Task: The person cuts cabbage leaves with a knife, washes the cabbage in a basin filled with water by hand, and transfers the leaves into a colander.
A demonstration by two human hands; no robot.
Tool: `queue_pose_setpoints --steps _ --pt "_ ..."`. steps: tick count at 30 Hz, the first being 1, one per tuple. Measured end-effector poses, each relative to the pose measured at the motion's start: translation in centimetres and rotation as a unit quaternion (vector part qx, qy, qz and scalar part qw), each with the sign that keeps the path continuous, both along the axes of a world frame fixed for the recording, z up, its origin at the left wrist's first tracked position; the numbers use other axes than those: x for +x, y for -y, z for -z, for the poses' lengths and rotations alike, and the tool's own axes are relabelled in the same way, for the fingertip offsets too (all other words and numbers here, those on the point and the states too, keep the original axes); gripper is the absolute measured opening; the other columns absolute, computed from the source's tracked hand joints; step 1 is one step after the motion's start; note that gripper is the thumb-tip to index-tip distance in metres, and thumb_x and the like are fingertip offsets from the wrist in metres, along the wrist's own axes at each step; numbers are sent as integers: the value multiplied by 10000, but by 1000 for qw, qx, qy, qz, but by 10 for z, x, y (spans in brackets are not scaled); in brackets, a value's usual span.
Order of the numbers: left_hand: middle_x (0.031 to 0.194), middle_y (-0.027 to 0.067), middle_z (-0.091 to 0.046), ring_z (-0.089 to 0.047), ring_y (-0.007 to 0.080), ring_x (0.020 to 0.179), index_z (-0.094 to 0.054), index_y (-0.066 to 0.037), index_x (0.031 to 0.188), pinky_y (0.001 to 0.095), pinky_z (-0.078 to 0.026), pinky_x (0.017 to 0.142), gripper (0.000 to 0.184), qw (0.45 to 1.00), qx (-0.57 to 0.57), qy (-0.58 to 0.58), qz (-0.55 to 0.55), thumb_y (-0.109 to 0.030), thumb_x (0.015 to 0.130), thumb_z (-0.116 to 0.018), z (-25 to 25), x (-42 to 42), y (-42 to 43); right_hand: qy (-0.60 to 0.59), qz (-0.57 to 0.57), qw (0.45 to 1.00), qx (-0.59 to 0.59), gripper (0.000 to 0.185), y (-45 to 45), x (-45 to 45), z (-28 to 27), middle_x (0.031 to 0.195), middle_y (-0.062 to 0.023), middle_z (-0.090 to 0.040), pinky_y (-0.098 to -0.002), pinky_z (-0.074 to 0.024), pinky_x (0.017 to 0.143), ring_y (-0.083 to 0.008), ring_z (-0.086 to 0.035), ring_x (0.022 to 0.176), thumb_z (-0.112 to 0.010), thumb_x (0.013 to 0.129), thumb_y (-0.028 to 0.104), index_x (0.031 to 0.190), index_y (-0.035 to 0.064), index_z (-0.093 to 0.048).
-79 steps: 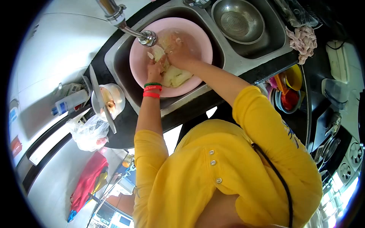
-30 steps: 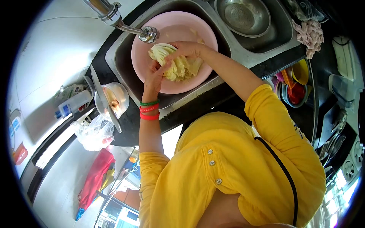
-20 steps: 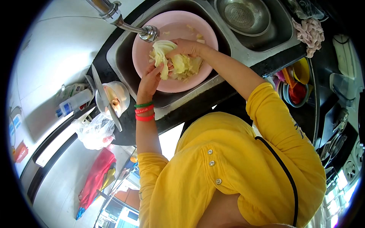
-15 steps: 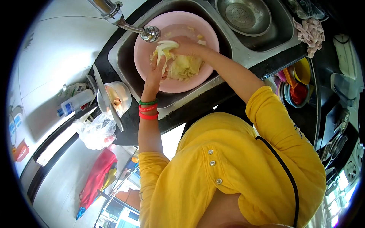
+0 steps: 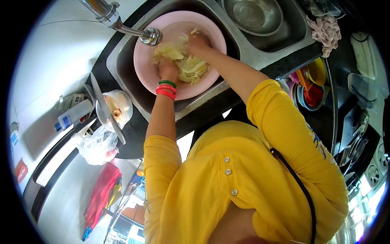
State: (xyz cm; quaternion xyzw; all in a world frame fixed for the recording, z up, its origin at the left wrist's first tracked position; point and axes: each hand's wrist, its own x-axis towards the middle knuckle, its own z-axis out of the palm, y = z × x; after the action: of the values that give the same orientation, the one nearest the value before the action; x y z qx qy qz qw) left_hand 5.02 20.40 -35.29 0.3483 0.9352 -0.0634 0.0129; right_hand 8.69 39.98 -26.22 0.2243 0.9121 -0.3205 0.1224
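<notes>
Cabbage leaves [image 5: 193, 70], pale yellow-green and loose, float in cloudy water inside a pink basin [image 5: 140, 61]. My left hand [image 5: 167, 69] is in the water at the basin's left side, against the leaves, its fingers hidden beneath them. On the right side, my right hand [image 5: 199, 44] is partly sunk beside the leaves, with its fingers blurred and under water. Whether either hand grips a leaf cannot be seen. A metal faucet [image 5: 151, 36] with a flexible neck hangs over the basin's upper left rim.
The basin stands in a steel sink [image 5: 122, 67]. A metal colander [image 5: 254, 16] sits in the second sink bowl. Left of the sink, a knife [image 5: 106, 106] lies across a white tub [image 5: 125, 106], near a plastic bag [image 5: 97, 146]. A crumpled cloth [image 5: 326, 34] lies at right.
Both hands have gone lower into the water, spreading apart. The cabbage leaf that was lifted between them is now down among the others. The whole view has shifted slightly.
</notes>
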Motion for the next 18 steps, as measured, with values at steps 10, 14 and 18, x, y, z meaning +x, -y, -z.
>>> queue_pose_setpoints --steps 10,14,18 --pt "983 197 -615 -605 360 874 -547 5 1063 435 -485 786 332 898 286 253 -220 -176 805 -648 -155 20 4 -139 -7 986 -88 507 -42 1 -56 1125 -172 -592 -375 -447 876 -293 -565 1038 -579 825 433 1195 89 -538" --pt "949 218 -602 -542 378 994 -555 11 1065 466 -426 884 269 977 202 56 24 -93 818 -531 -135 15 -4 -206 -36 973 -94 379 -38 9 -45 1096 -196 -591 -416 -454 860 -350 -568 1003 -593 786 179 1137 52 -523" --pt "964 206 -606 -504 365 1060 -561 -1 1071 462 -400 910 298 942 254 122 184 -81 789 -509 -143 0 -43 -286 -36 945 -152 377 -19 20 -21 1082 -203 -593 -412 -453 874 -343 -574 1010 -574 762 94 1132 40 -522"
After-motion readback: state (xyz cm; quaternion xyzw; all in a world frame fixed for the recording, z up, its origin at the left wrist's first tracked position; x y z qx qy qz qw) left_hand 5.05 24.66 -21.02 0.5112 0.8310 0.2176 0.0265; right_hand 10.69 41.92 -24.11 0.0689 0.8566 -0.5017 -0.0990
